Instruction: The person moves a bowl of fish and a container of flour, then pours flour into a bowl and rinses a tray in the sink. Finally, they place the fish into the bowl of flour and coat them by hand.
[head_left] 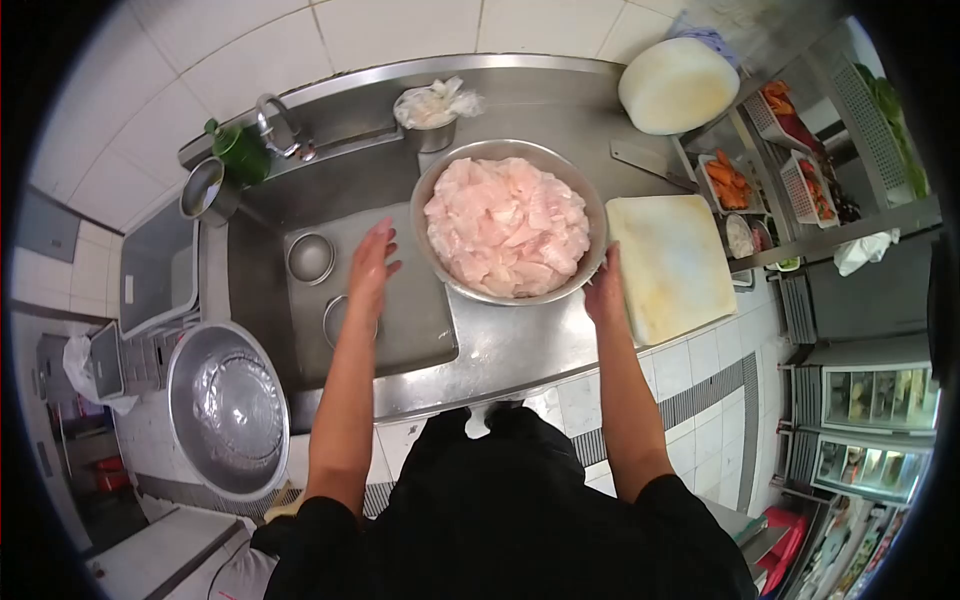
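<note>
A wide metal bowl point(598, 225) heaped with pale pink pieces of raw meat point(508, 228), which look like chicken, rests on the steel counter at the sink's right edge. My right hand point(605, 288) grips the bowl's lower right rim, its fingers partly hidden against the side. To the left of the bowl, my left hand point(373, 265) is held over the sink point(400, 330), fingers apart, holding nothing and not touching the bowl. Two small round metal containers lie in the sink, one point(310, 258) in full view and one partly behind my left forearm.
A thick white cutting board point(670, 265) lies right of the bowl, with a cleaver point(650, 165) behind it. A round white block point(678, 86) leans at the back. A bag-lined pot point(433, 115) stands behind the sink. A large metal basin point(228, 410) is at lower left.
</note>
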